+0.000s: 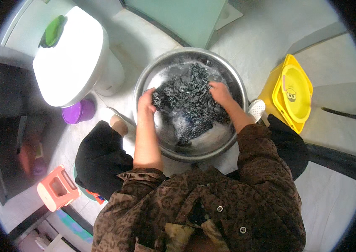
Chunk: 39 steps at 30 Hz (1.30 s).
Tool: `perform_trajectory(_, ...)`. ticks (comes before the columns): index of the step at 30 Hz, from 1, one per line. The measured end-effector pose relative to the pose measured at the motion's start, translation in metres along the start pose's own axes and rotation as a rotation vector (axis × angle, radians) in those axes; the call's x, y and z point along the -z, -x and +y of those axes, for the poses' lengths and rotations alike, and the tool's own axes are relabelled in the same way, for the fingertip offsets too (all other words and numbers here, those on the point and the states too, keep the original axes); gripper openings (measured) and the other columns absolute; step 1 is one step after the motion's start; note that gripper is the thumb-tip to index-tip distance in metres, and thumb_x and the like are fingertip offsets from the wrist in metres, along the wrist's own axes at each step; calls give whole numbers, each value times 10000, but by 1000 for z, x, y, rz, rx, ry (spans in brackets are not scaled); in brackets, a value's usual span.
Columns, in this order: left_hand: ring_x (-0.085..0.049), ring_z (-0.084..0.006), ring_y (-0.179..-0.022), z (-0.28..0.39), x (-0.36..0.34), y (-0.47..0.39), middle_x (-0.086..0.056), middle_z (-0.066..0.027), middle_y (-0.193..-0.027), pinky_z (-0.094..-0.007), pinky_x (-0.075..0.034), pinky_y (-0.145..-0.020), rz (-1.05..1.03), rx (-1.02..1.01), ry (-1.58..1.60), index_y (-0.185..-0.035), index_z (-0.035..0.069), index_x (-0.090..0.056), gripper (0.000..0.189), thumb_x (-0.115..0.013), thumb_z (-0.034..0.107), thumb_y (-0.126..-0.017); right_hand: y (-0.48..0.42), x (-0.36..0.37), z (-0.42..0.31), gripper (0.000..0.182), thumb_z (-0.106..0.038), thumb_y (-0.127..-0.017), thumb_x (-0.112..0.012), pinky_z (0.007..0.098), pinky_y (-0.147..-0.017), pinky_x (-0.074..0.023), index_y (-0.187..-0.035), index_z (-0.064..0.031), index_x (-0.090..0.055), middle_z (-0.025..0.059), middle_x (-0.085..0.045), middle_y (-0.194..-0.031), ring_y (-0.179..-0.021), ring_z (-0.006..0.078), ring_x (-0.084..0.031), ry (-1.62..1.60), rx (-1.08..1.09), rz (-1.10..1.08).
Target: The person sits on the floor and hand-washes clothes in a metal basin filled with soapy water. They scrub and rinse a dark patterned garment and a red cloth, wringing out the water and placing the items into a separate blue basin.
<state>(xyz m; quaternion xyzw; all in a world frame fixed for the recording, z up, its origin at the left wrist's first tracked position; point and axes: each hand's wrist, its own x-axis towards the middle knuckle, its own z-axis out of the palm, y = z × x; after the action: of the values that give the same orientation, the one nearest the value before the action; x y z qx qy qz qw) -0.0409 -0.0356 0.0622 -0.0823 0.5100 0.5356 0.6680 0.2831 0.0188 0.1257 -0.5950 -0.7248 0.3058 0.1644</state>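
A large round metal basin point(240, 135) stands on the floor between my feet, with soapy water in it. Spread across it is a wet black-and-white patterned cloth point(190, 94), bunched and partly in the water. At the basin's left side my left hand point(147, 100) grips one edge of the cloth. My right hand point(220, 92) holds the cloth on the right, fingers closed over a bunched part. The lower end of the cloth shows a dotted dark surface and trails toward me. My fingertips are partly hidden by the fabric.
At upper left stands a white toilet point(74, 60) with a green object point(52, 31) on its lid. A purple bucket point(78, 111) sits below it. A pink plastic stool point(58, 188) is at lower left, a yellow bin point(286, 94) at right. A greenish panel point(181, 19) rises beyond the basin.
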Motion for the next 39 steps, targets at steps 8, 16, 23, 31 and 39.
perform_trajectory(8, -641, -338, -805, 35, -24, 67, -650, -179, -858, -501, -532, -777, -108, 11, 141, -924, -30, -564, 203, -543, 169, -888, -5, 161, -110, 271, -140, -769, -535, 381, -739, -486, -959, 20, -643, 231, -642, -838, -786, 314, -637, -119, 108, 155)
perform_trajectory(16, -632, -326, -780, 46, -35, 114, -631, -178, -840, -467, -546, -766, -198, -69, 256, -920, -45, -550, 145, -519, 92, -885, 13, 245, -172, 161, -115, -843, -530, 267, -595, -433, -862, 0, -640, 18, -607, -763, -660, 110, -532, -775, 181, 380)
perform_trajectory(23, -619, -315, -855, 45, -78, 152, -609, -208, -919, -441, -542, -812, -323, -11, 361, -974, -112, -533, 202, -380, -1, -904, -18, 159, -58, 209, -98, -786, -564, 363, -677, -476, -915, 32, -666, 127, -665, -803, -723, 211, -590, -345, 48, 157)
perform_trajectory(31, -586, -292, -855, 76, -110, 203, -575, -186, -922, -412, -533, -788, -438, -155, 130, -937, -138, -530, 194, -378, -22, -903, 14, 135, -126, 269, -244, -878, -594, 312, -699, -492, -990, -7, -656, 111, -690, -757, -722, 175, -649, -199, 53, -228)
perform_trajectory(39, -537, -292, -918, 51, -163, 246, -528, -196, -996, -369, -516, -818, -489, 27, 179, -972, -118, -510, 146, -447, -32, -873, 58, 74, -158, 471, -420, -827, -584, 399, -900, -457, -1101, -40, -633, 229, -641, -1046, -1015, 322, -617, -89, 267, -366)
